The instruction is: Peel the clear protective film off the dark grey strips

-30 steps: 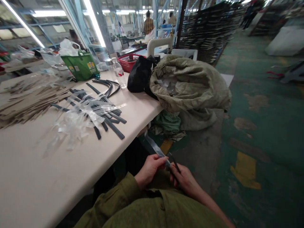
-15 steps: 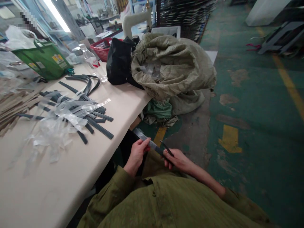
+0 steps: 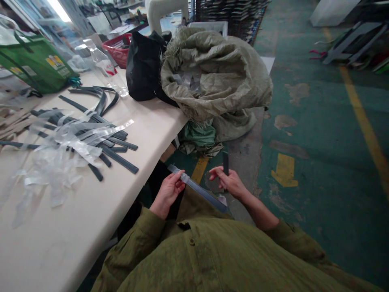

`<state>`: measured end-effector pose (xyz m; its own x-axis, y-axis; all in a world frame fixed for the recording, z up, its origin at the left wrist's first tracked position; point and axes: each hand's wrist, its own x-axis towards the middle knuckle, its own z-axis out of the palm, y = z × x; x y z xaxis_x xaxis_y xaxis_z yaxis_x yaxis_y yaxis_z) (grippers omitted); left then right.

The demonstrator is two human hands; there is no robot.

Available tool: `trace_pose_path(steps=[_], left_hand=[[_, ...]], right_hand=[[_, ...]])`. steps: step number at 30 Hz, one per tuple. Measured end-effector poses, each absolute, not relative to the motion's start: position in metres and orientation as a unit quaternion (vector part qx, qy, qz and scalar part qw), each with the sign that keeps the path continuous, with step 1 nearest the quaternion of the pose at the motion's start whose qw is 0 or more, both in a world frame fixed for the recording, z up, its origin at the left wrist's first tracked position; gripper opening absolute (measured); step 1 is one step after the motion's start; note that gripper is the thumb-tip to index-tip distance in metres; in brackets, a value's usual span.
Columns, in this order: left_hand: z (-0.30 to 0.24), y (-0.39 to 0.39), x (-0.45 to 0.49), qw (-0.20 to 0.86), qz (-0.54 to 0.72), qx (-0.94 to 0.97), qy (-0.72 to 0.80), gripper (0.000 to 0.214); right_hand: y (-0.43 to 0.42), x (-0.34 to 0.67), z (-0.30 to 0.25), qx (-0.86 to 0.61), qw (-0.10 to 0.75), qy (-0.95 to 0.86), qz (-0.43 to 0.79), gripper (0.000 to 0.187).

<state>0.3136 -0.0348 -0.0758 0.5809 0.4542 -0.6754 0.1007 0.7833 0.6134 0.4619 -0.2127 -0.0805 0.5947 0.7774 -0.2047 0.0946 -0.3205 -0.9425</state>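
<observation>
My left hand (image 3: 169, 190) pinches a long dark grey strip (image 3: 206, 195) near its far end, where clear film (image 3: 184, 177) is bunched. The strip slants down to the right across my lap. Apart from it, my right hand (image 3: 233, 184) grips a short, flat, dark blade-like piece (image 3: 225, 161) that points upward; its kind is not clear. The right index finger stretches toward the left. On the table to the left, several dark strips (image 3: 123, 160) lie in a loose pile, with clear film scraps (image 3: 65, 156) over and beside them.
The pale table (image 3: 121, 202) has its edge beside my left arm. A large woven sack (image 3: 252, 77), a black bag (image 3: 142, 69), a plastic bottle (image 3: 106, 69), a red basket (image 3: 118, 48) and a green bag (image 3: 42, 61) stand ahead. Green floor (image 3: 328, 182) lies to the right.
My right hand has let go of the grey strip and lifted away from it, its dark piece now upright. The left hand keeps its pinch on the strip. The view has shifted slightly.
</observation>
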Motion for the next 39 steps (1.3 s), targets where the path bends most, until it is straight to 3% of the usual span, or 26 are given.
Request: trace_pose_path(steps=[5, 8, 12, 19, 23, 27, 32, 39], left_hand=[[-0.081, -0.031, 0.314, 0.839, 0.1, 0.277, 0.457, 0.007], [-0.085, -0.035, 0.315, 0.844, 0.09, 0.266, 0.457, 0.007], [-0.091, -0.038, 0.314, 0.854, 0.079, 0.256, 0.445, 0.007], [-0.082, -0.055, 0.314, 0.893, 0.046, 0.252, 0.371, 0.019], [-0.072, -0.059, 0.324, 0.904, 0.037, 0.22, 0.366, 0.026], [-0.074, -0.051, 0.347, 0.885, 0.088, 0.194, 0.413, 0.026], [-0.076, -0.046, 0.375, 0.874, 0.132, 0.206, 0.42, 0.015], [-0.075, -0.078, 0.349, 0.867, -0.021, 0.42, 0.268, 0.044]], right_hand=[[-0.23, 0.456, -0.06, -0.706, 0.506, -0.434, 0.239, 0.041], [-0.228, 0.44, -0.041, -0.634, 0.466, -0.595, 0.167, 0.033], [-0.217, 0.433, -0.036, -0.616, 0.425, -0.651, 0.127, 0.02], [-0.191, 0.433, -0.063, -0.608, 0.49, -0.612, 0.125, 0.021], [-0.199, 0.446, -0.039, -0.632, 0.534, -0.519, 0.215, 0.02], [-0.25, 0.463, -0.001, -0.628, 0.552, -0.398, 0.379, 0.04], [-0.309, 0.471, 0.008, -0.704, 0.569, -0.286, 0.314, 0.065], [-0.242, 0.507, -0.012, -0.669, 0.598, -0.26, 0.356, 0.047]])
